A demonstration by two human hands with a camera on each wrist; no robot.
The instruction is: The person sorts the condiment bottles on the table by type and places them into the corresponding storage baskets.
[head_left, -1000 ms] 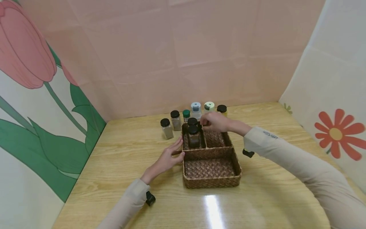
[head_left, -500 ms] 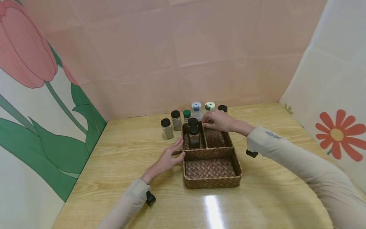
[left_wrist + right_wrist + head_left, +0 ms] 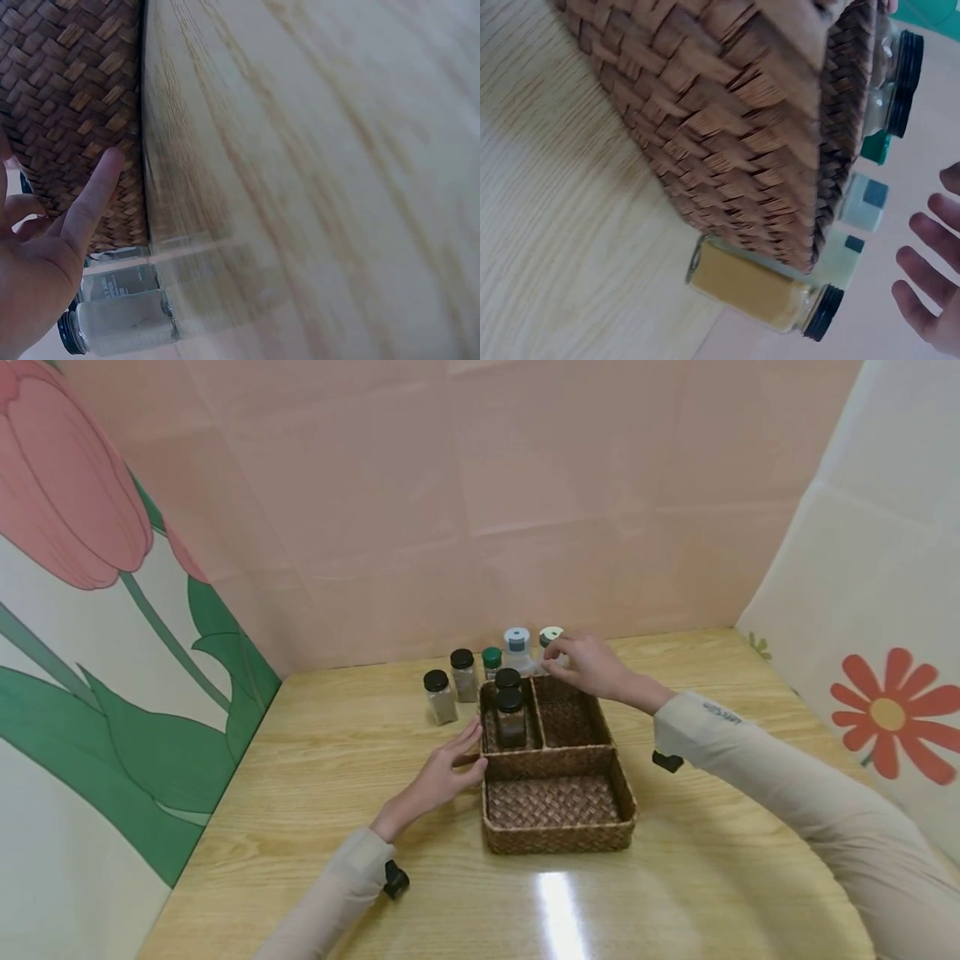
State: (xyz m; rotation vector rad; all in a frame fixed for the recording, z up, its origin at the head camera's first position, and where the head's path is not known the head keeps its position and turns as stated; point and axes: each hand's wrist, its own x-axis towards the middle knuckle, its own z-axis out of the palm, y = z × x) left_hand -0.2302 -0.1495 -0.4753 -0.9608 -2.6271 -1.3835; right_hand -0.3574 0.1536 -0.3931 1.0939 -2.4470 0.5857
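Observation:
A brown woven basket (image 3: 558, 839) with three compartments stands on the table. Two black-capped jars sit in its back-left compartment, a front jar (image 3: 512, 727) and a back jar (image 3: 507, 678). My left hand (image 3: 441, 777) rests its fingertips against the basket's left side; the left wrist view shows a straight finger (image 3: 96, 196) on the weave. Over the back-right rim hovers my right hand (image 3: 596, 668), holding nothing, its fingers spread apart in the right wrist view. Near it stands a jar of yellow powder (image 3: 742, 285), which the hand hides in the head view.
Behind and left of the basket stand two black-capped jars, one nearer (image 3: 440, 700) and one farther (image 3: 464, 677). Beside them are a green-capped jar (image 3: 492, 658), a blue-capped bottle (image 3: 517, 643) and a pale-green-capped bottle (image 3: 551, 633). A pink backdrop (image 3: 465, 527) rises behind.
My right hand has moved away from the divider by the left compartment, up and to the right, and now covers the rightmost black cap. The left hand and basket stay put.

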